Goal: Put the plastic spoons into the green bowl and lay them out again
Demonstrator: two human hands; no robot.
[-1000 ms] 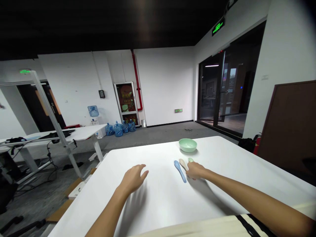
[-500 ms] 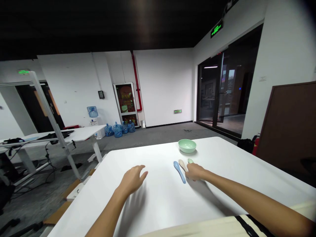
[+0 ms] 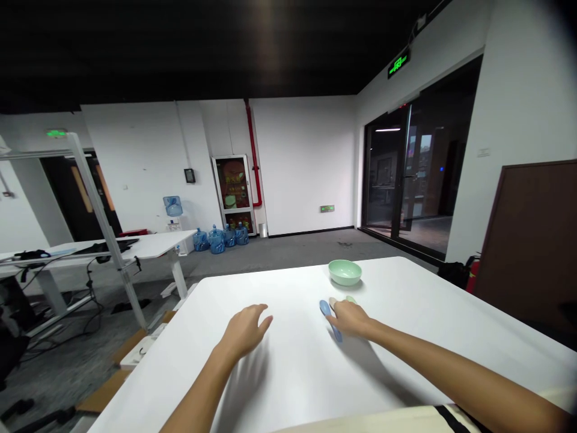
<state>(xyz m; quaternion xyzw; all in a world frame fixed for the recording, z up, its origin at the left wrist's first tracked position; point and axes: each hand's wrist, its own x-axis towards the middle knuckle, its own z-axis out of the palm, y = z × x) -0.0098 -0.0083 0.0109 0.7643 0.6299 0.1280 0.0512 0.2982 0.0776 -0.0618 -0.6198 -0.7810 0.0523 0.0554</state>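
Three spoons lie side by side on the white table [image 3: 288, 355]: a blue spoon [image 3: 324, 307], a beige spoon [image 3: 332, 302] and a pale green spoon [image 3: 351, 299]. My right hand [image 3: 350, 319] is over them, thumb and fingers apart. Its thumb crosses the blue spoon's handle, and its fingertips are at the beige spoon. The hand covers most of the beige and green spoons, so contact is hard to judge. To the left, my left hand [image 3: 247, 329] hovers above the table, open and holding nothing. A light green bowl [image 3: 345, 273] stands upright beyond the spoons.
A second white desk [image 3: 153, 243] with cables and dark items is at the left, beside a metal post [image 3: 97, 204]. Cardboard [image 3: 106, 391] lies on the floor by the table's left edge. Blue water bottles [image 3: 217, 240] stand near the far wall. A brown board [image 3: 527, 234] is at right.
My right hand has shifted left from the green and beige spoons, and its thumb now reaches over the blue one. My left hand stays nearly still. The view has tilted slightly.
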